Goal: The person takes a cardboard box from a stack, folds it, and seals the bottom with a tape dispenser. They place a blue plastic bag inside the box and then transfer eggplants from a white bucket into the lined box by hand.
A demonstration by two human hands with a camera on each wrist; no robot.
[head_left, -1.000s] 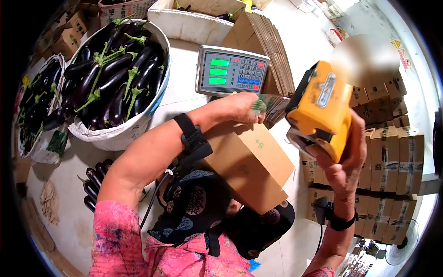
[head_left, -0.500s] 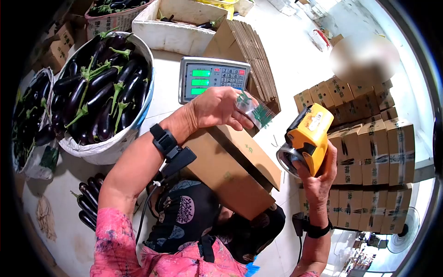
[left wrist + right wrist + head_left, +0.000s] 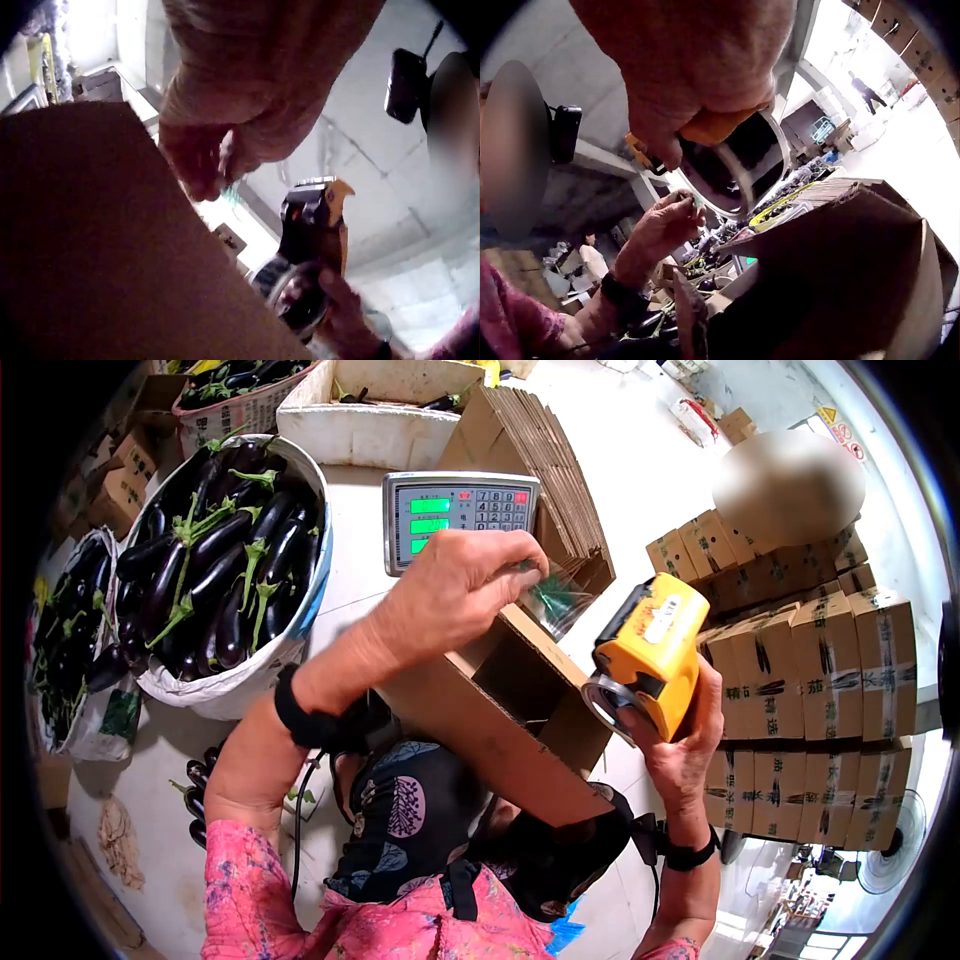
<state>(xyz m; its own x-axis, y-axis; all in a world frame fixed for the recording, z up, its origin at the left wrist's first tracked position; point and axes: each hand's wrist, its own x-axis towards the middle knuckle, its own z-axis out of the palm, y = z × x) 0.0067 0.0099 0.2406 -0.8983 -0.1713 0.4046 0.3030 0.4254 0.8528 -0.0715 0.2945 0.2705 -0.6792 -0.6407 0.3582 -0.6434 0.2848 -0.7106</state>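
Observation:
My left hand (image 3: 450, 595) is raised over the near part of an open cardboard box (image 3: 490, 745). Its thumb and fingers pinch a clear strip of packing tape (image 3: 552, 598) with green print, which stretches toward the right. To the right of the box, my right hand (image 3: 690, 725) grips a yellow tape dispenser (image 3: 660, 635), its round reel end turned toward the box. The box lies across the lap with its opening up and its dark inside showing. In the left wrist view the box wall (image 3: 112, 240) covers the lower left.
A scale display (image 3: 460, 510) stands behind the left hand, beside a stack of flattened cartons (image 3: 540, 460). At left are a tub of eggplants (image 3: 225, 560) and a sack of eggplants (image 3: 75, 640). Packed boxes (image 3: 800, 680) are piled at right. Another person is at upper right.
The box flaps, together a second ago, have parted and the inside shows. My left hand rose off the box with the tape; the dispenser moved left and down in view.

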